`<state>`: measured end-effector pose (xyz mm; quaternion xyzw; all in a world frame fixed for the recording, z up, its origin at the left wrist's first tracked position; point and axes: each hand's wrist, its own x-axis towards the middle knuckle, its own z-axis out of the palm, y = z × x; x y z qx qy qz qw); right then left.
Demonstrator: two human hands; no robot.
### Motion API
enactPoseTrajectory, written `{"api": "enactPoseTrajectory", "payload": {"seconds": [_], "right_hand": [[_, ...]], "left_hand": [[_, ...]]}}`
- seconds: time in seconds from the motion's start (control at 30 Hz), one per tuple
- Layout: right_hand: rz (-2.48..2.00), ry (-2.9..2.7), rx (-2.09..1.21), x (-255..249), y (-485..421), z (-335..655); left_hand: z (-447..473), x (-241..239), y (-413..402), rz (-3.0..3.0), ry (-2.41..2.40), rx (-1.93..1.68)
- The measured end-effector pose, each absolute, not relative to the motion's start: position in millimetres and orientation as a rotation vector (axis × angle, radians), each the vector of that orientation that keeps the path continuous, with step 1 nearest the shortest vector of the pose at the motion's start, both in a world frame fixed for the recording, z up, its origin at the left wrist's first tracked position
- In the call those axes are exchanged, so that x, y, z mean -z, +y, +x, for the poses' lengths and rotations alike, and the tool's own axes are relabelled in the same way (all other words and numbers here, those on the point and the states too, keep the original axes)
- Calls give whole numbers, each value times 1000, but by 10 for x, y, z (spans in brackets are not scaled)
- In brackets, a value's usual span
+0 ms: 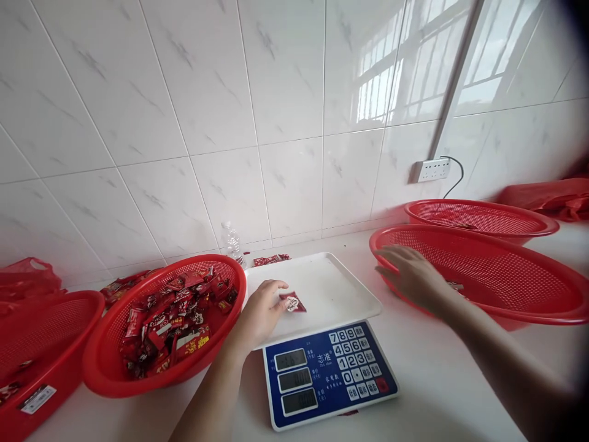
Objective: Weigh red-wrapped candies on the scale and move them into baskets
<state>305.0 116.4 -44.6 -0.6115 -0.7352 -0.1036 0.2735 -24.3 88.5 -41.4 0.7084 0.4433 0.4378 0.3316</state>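
Observation:
My left hand (261,312) rests on the white pan (331,288) of a blue-faced electronic scale (329,374), its fingertips pinched on a small red candy packet (292,302) lying on the pan. My right hand (411,274) hovers with fingers stretched out flat over the near rim of a large shallow red basket (529,307), holding nothing. To the left of the scale stands a round red basket (110,362) heaped with red wrapped candies (172,319).
A second shallow red basket (478,216) stands behind the first. Another red basket (41,362) is at the far left with red plastic bags (27,276) behind it. A clear bottle (234,244) and loose packets (271,259) sit by the tiled wall. A wall socket (432,169) is at right.

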Motion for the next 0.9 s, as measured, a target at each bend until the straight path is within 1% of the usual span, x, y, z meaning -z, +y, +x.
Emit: {"api": "enactPoseTrajectory", "payload": {"seconds": [0.13,0.23,0.3,0.4,0.5,0.6,0.77,0.9], "right_hand": [[-1346,-2247,110,598,858,2340],[-1164,-2442,-19,664,655,1905],[-1111,-2492,-20,705,590,1787],[-1036,-2455,74,779,587,1818],[-966,-2344,160,835,608,1929],[-917,-2255,167,835,598,1998],[-844,-2151,146,763,578,2040],[-807,-2119,155,741,589,2062]], "left_hand": [[-229,508,889,2070,1180,-1044],[-235,459,846,2124,1134,-954],[-313,369,820,2128,1204,-936],[-590,212,833,2114,1500,-886],[-967,119,913,2082,1768,-499],[-1290,136,1001,1959,1827,-156],[-1571,313,1028,1832,1897,172],[-1610,454,1063,1808,1951,227]]}}
